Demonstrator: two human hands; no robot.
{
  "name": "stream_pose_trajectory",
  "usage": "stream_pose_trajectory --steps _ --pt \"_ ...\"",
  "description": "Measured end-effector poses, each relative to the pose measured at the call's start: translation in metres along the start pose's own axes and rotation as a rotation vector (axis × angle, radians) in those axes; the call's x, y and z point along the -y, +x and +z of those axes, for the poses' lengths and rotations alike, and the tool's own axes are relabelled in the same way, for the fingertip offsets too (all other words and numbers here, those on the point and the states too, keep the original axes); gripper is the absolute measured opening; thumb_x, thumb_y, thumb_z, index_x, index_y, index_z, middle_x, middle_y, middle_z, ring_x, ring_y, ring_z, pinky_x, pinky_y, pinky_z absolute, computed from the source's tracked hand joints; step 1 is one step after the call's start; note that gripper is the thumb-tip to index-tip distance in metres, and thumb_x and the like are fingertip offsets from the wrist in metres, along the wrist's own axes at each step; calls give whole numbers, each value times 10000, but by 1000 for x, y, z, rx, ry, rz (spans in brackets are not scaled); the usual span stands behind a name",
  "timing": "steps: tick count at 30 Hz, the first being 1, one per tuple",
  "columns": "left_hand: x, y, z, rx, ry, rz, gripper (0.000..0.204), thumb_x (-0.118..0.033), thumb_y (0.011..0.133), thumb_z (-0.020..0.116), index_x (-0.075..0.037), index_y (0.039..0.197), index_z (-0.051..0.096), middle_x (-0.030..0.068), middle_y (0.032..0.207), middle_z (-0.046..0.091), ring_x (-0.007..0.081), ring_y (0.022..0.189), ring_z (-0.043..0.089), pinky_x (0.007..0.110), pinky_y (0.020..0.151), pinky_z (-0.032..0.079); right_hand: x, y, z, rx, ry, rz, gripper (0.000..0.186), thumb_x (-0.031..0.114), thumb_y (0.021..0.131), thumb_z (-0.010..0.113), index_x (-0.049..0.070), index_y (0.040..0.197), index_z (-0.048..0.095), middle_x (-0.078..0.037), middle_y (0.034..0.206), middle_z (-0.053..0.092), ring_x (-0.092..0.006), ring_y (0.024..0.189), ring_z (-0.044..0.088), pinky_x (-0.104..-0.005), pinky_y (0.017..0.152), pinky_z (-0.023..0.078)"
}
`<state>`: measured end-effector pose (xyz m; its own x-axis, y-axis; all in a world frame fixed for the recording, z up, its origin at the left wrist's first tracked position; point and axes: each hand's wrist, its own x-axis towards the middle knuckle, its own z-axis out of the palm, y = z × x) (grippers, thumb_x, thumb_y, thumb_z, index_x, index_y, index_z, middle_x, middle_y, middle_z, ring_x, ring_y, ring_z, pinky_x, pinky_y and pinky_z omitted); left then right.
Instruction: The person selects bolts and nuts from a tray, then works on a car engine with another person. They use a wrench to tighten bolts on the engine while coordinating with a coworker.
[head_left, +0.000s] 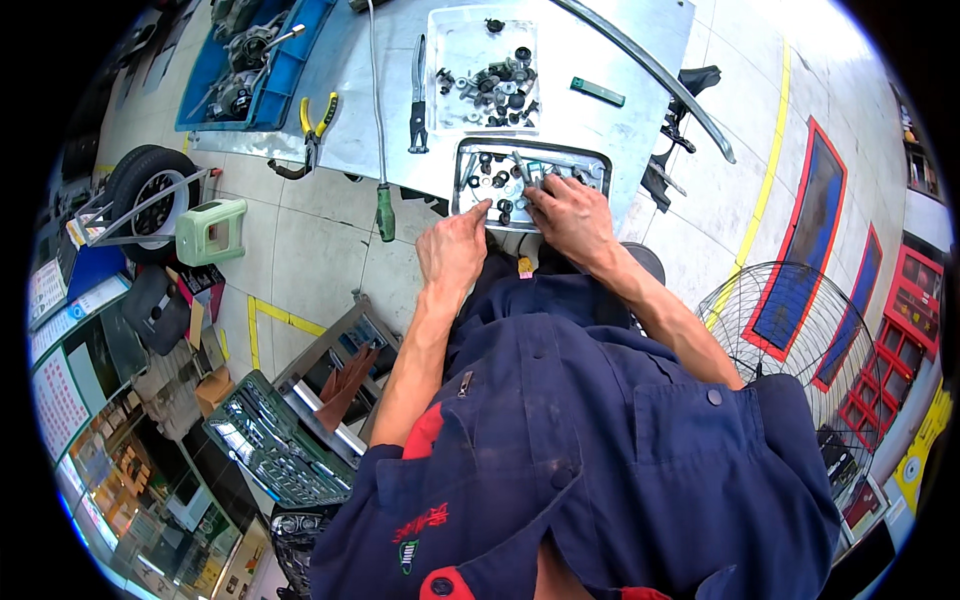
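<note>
- At the near edge of a pale metal-topped bench (pixel 640 30): shallow rectangular metal tray with a dark rim (pixel 457 182), small dark and silver fasteners (pixel 505 206) scattered inside.
- Left hand (pixel 453 250): at the tray's near left corner, index finger extended over the edge, other fingers curled; cannot tell whether it pinches anything.
- Right hand (pixel 572 218): over the tray's right half, fingers bent down among the parts; grip hidden, cannot tell.
- Just beyond the tray: clear rectangular plastic box (pixel 450 35) with more mixed fasteners, piled mostly mid-box.
- Right of the box: small flat dark-green object (pixel 598 92).
- Left of the box: grey-and-black pliers-like tool (pixel 418 95), then a long-shafted screwdriver with a green handle (pixel 385 214), handle past the bench edge.
- Farther left: yellow-handled pliers (pixel 318 118), near a blue plastic crate (pixel 262 122).
</note>
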<state>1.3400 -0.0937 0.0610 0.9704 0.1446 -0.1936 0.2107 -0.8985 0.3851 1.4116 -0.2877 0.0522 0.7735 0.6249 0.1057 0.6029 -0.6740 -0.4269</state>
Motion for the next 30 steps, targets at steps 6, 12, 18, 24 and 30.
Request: stream_pose_trajectory --steps 6,12,18,24,30 --pt "-2 9 6 -100 -28 41 223 -238 915 633 -262 1105 746 78 769 698 295 672 669 416 581 509 5 8 14 -5 23 31 272 227 837 699 95 1073 723 -44 821 592 -231 768 629 -371 665 521" --pt "4 4 9 -148 0 78 213 -221 893 667 -245 1087 753 71 756 697 285 643 662 399 559 507 2 12 22 19 100 -4 245 185 848 665 80 1063 719 -63 869 639 -254 817 660 -396 677 537" --pt "15 -2 22 -255 -217 106 189 -196 895 675 -181 1067 752 98 771 700 294 646 668 382 552 502 -2 19 23 57 131 -53 220 183 876 625 98 1053 724 -50 863 638 -250 827 663 -392 685 540" --pt "14 -8 13 -305 -385 -269 270 -231 934 618 -56 1112 719 154 859 727 308 697 697 394 664 528 1 21 22 66 173 43 215 182 858 652 91 1028 747 -45 867 652 -271 839 657 -400 706 542" --pt "13 -9 30 -290 -501 -219 247 -195 928 623 -39 1089 726 181 889 725 288 761 713 374 710 537 4 26 20 108 150 -40 217 152 853 643 89 1033 746 -50 889 672 -268 869 669 -396 727 548"
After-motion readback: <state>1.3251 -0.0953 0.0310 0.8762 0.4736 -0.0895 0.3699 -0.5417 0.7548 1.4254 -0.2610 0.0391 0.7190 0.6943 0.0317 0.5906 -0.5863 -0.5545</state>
